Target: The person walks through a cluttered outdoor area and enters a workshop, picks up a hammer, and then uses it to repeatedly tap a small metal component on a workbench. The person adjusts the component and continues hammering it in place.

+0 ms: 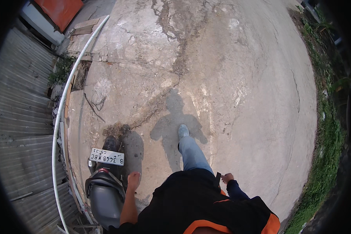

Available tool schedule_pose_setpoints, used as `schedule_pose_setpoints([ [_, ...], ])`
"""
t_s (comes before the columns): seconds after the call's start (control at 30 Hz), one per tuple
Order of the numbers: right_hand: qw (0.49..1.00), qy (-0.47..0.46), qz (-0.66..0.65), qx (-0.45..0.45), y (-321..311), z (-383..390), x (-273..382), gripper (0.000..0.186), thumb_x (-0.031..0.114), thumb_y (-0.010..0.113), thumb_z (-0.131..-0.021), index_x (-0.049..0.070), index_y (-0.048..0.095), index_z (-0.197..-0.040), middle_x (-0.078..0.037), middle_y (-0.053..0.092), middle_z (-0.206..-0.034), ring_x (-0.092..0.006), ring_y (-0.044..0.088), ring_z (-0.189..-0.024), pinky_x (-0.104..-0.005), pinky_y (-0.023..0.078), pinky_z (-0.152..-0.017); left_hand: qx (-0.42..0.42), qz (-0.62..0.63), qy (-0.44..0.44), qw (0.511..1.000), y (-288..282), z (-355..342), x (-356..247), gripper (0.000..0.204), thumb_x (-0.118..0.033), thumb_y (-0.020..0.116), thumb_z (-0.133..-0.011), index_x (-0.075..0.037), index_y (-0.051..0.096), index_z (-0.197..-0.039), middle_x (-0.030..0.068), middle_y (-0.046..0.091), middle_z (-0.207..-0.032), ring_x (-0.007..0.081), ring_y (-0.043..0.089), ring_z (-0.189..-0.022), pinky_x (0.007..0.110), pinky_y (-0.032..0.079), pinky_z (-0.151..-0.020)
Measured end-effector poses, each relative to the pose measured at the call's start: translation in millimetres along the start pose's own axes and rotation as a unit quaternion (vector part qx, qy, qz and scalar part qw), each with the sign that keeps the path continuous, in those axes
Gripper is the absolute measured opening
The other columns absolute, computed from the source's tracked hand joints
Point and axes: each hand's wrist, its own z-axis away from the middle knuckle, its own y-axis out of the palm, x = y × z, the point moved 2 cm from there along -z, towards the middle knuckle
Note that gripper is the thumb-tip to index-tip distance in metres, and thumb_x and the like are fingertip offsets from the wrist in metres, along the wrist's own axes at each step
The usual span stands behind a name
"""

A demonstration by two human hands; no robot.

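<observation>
My left hand [133, 181] hangs beside the parked motorcycle [106, 199], its fingers curled in and nothing visible in them. The motorcycle has a black seat and a white licence plate [107, 156] at its tail. A small gap seems to lie between the hand and the seat; I cannot tell whether they touch. On the other side of my body, my right hand [227, 178] is closed too, near a short black strap [218, 178] on my dark clothing. No object shows in it. One leg in light blue jeans [194, 155] is stretched forward, with a grey-blue shoe [183, 131] on the concrete.
Cracked concrete [253, 97] runs ahead, with my shadow [176, 117] on it. A long white pipe [62, 102] curves along the left, beside a corrugated metal wall [19, 128]. Far left hangs an orange sheet [61, 11]. Green plants [327, 156] line the right edge.
</observation>
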Motion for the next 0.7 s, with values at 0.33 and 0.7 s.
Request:
schedule_pose_setpoints([
  [0.33,0.916,-0.337,-0.167,-0.138,-383.5,-122.8,697.6,0.022,0.021,0.061,-0.085,0.001,0.062,-0.076,-0.007,0.060,-0.059,-0.0135,0.056,-0.048,-0.0282,0.046,-0.046,-0.065,0.077,-0.072,0.992,-102.6,-170.4,-243.5,0.028,-0.023,0.061,-0.081,0.000,0.067,-0.095,0.0125,0.068,-0.077,0.0197,0.065,-0.073,0.032,0.050,-0.069],
  [0.7,0.988,-0.115,-0.099,0.026,-402.7,-186.7,915.1,0.027,0.024,0.059,-0.083,-0.001,0.067,-0.074,-0.012,0.066,-0.066,-0.0204,0.063,-0.050,-0.0332,0.051,-0.045,-0.070,0.065,0.000,0.995,-238.4,-546.5,-559.3,0.023,-0.019,0.063,-0.082,0.001,0.066,-0.092,0.0102,0.066,-0.077,0.0175,0.062,-0.068,0.030,0.050,-0.064],
])
